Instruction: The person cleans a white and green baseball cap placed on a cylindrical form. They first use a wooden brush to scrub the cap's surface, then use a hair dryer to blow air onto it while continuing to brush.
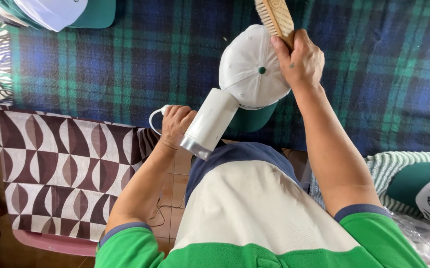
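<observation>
At the centre of the frame we saw one white cap (249,67) with a green brim on the plaid blanket (125,59). The left hand (176,123) was closed around one white hair dryer (209,124), and the right hand (299,59) gripped one wooden brush (274,16) (bristles to the left). More caps (51,12) lay upper left, one cap (426,188) lower right.

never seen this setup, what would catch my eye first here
Centre frame, a white cap with a green brim, on a blue-green plaid blanket. The right hand holds a wooden brush at its crown; the left hand aims a white handheld appliance at it.
</observation>
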